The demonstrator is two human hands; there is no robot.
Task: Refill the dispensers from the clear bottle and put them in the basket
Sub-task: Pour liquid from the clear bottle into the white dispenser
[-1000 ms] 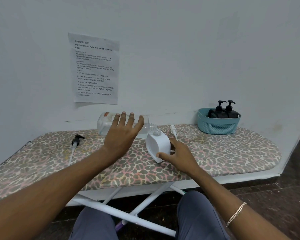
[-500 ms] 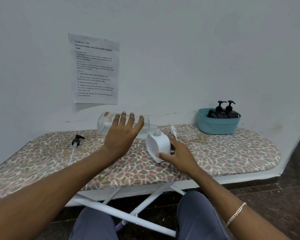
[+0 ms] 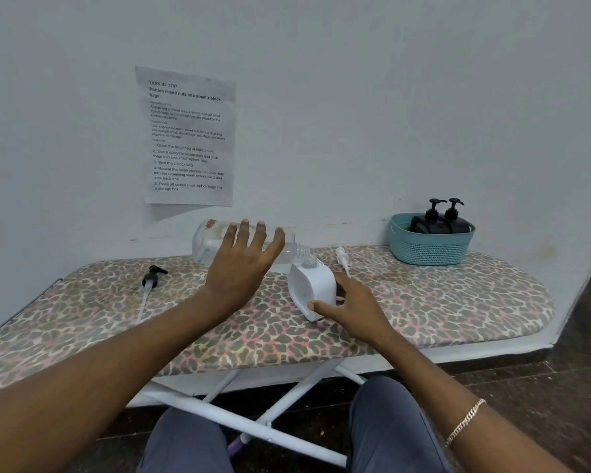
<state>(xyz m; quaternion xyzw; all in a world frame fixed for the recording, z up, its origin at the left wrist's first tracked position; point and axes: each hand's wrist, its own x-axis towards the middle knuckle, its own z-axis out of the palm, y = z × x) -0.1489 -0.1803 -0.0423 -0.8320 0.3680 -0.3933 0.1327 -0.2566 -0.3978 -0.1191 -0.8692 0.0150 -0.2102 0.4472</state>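
My left hand (image 3: 241, 268) grips the clear bottle (image 3: 205, 242), which is tipped on its side with its open neck over the mouth of the white dispenser (image 3: 310, 288). My right hand (image 3: 350, 303) holds that dispenser upright on the ironing board (image 3: 423, 302). A white pump head (image 3: 342, 256) lies just behind the dispenser. A black pump head (image 3: 152, 276) with its tube lies to the left. Two black dispensers (image 3: 442, 221) stand in the teal basket (image 3: 430, 245) at the back right.
A printed sheet (image 3: 188, 138) hangs on the wall behind the board. The board's white legs (image 3: 253, 425) cross below it, above my knees. The dark floor shows at the right.
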